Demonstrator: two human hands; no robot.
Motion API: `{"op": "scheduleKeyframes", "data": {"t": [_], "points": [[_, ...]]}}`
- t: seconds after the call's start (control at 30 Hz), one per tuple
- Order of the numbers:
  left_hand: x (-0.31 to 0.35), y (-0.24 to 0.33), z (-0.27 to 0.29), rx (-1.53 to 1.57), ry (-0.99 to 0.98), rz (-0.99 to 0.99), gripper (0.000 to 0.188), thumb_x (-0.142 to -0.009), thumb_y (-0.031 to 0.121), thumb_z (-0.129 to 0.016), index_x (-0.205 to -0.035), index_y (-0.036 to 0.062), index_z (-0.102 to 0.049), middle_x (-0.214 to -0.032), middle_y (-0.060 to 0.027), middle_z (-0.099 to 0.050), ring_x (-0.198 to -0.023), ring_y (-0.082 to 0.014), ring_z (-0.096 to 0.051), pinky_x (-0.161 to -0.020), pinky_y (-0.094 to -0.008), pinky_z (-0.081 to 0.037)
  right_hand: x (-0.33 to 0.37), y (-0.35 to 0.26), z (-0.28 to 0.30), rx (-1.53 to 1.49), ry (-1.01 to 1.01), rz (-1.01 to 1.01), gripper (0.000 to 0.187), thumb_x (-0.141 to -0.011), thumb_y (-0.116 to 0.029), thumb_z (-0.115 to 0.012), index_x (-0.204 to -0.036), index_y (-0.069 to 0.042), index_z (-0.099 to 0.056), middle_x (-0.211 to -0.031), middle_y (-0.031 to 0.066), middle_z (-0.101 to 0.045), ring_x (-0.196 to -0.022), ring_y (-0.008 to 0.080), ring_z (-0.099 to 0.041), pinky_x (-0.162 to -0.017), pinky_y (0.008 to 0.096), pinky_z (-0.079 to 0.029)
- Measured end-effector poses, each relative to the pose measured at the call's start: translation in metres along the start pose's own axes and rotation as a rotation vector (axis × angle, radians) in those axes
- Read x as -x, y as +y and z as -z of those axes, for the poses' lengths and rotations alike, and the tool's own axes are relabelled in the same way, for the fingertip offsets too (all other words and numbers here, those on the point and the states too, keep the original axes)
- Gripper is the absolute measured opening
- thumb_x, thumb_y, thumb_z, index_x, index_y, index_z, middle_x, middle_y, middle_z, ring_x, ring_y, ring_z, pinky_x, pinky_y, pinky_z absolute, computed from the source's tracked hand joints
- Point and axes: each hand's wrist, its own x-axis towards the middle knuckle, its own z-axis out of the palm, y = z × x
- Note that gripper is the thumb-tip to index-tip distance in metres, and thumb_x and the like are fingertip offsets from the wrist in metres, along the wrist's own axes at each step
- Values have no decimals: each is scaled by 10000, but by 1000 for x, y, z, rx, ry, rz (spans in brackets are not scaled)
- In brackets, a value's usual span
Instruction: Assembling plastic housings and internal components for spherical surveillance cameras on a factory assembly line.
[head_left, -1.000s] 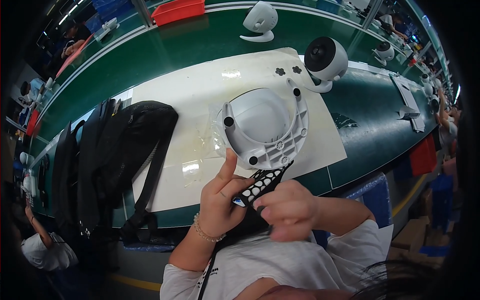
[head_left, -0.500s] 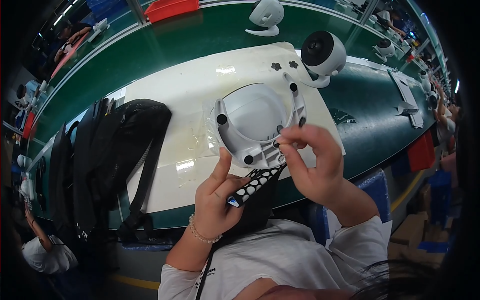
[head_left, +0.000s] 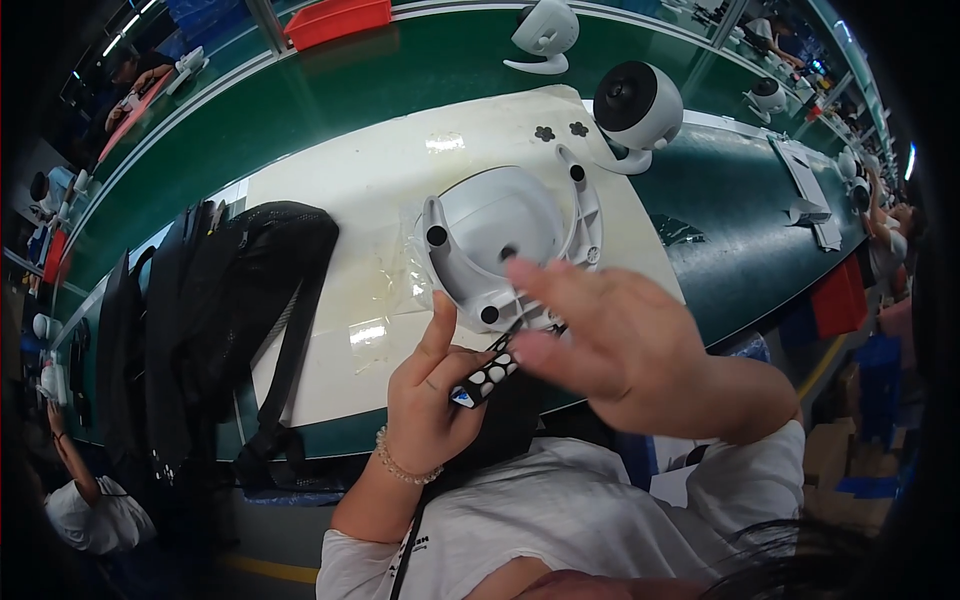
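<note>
My left hand (head_left: pixel 425 385) grips a black sheet with white round cut-outs (head_left: pixel 485 377), its forefinger raised. My right hand (head_left: pixel 625 350) is blurred over the front of a white plastic base (head_left: pixel 462 285), hiding part of it. A small black round pad (head_left: pixel 508 252) shows at my right fingertips and appears held there, with the thumb apart and low by the sheet. The curved base lies upturned around a smooth white rounded shell (head_left: pixel 500 215). Black round pads (head_left: pixel 437 236) sit on its feet.
Two flower-shaped dark pieces (head_left: pixel 545 133) lie on the cream mat (head_left: pixel 340 220). Beyond them stand white-and-black round devices (head_left: pixel 640 105) on stands. A black mesh bag (head_left: pixel 250 260) covers the left side. A red tray (head_left: pixel 340 20) is at the back; flat white pieces (head_left: pixel 805 190) lie right.
My right hand has moved left and nearer, over the sheet, with the black pad still at its fingertips. Its thumb and forefinger have spread. My left hand has barely moved.
</note>
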Motion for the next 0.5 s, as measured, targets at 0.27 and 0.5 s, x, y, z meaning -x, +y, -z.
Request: {"op": "scheduleKeyframes", "data": {"t": [0.27,0.5], "points": [[-1,-1,-2,18,30,-30,253,-630,-107,-648,-823,-13,-516,-1340,-330,-257,-719,-194,-627,-688,-271,-489,12,27,-5,-319,103,17,527,-693,89,-511,-1182,-79,-409,-1105,190,-557,-865,270,-611,-895,421,-406],[-5,3,0,49,1,77,177,-642,-48,-652,-781,-6,-552,-1187,-279,-488,-841,-286,-638,-743,-292,-472,-15,151,-30,-644,438,-267,388,-821,32,-487,-1194,-30,-402,-1184,103,-463,-1015,167,-502,-835,299,-422]]}}
